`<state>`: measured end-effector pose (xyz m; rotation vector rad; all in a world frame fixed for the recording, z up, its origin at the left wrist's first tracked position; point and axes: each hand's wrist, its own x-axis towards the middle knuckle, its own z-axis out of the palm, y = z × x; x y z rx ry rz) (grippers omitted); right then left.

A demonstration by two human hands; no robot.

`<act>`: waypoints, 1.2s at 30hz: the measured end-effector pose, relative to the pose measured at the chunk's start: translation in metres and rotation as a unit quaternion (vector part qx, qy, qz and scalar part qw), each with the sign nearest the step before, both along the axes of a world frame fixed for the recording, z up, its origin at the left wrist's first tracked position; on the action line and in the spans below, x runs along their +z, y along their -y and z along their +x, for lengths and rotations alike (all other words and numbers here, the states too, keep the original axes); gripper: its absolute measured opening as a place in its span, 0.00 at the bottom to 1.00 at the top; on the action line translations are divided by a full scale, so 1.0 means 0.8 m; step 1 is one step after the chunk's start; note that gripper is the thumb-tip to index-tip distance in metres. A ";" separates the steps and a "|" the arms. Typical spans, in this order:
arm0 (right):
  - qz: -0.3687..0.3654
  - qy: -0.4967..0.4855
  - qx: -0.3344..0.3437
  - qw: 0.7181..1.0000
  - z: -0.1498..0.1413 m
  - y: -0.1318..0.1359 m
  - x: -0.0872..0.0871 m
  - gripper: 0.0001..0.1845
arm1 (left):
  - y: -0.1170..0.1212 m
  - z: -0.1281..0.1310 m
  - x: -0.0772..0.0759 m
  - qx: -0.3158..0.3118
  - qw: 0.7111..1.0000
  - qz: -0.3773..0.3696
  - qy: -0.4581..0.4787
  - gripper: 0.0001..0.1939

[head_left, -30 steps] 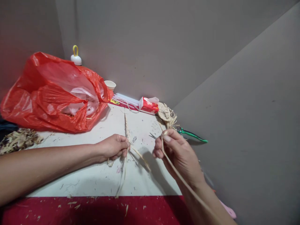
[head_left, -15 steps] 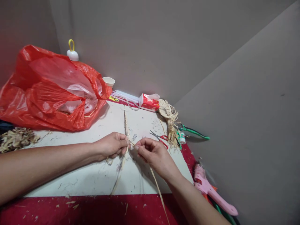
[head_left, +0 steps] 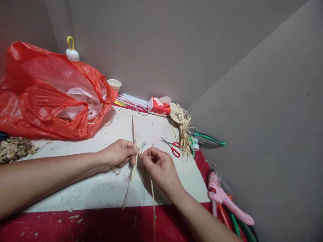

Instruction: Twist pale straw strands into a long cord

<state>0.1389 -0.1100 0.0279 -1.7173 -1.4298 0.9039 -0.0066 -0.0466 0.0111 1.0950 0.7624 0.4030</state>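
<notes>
A narrow braid of pale straw [head_left: 134,131] runs away from me over the white board [head_left: 101,198]. Its near end is pinched between the thumb and fingers of my left hand [head_left: 121,153], and loose strands hang below. Close on its right, my right hand [head_left: 156,164] is closed on a straw strand [head_left: 153,198], which trails down past the board's front edge. The fingertips of both hands are nearly touching at the braid. Red-handled scissors [head_left: 174,148] lie with blades apart just beyond my right hand.
A large red plastic bag [head_left: 50,111] fills the left. Dry husks [head_left: 16,149] lie below it. Along the back are a paper cup [head_left: 114,84], a tissue pack [head_left: 160,107] and a woven straw piece [head_left: 179,116]. Green-handled pliers [head_left: 209,137] and a pink glue gun [head_left: 224,200] are at right.
My right hand has moved left, closer to my left hand, and its trailing strand has swung left to hang more steeply. My left hand still pinches the braid. The view has shifted slightly.
</notes>
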 end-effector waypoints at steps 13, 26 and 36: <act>-0.004 -0.045 -0.045 0.998 -0.001 -0.002 -0.011 0.09 | 0.005 0.001 0.003 0.013 0.999 0.045 -0.023 0.17; 0.074 0.068 0.015 0.995 0.016 0.004 0.012 0.14 | 0.007 0.002 -0.002 0.019 0.996 0.066 -0.049 0.17; -0.144 -0.128 0.228 0.954 0.021 -0.027 0.019 0.19 | 0.001 0.001 -0.010 0.010 0.998 0.061 -0.027 0.16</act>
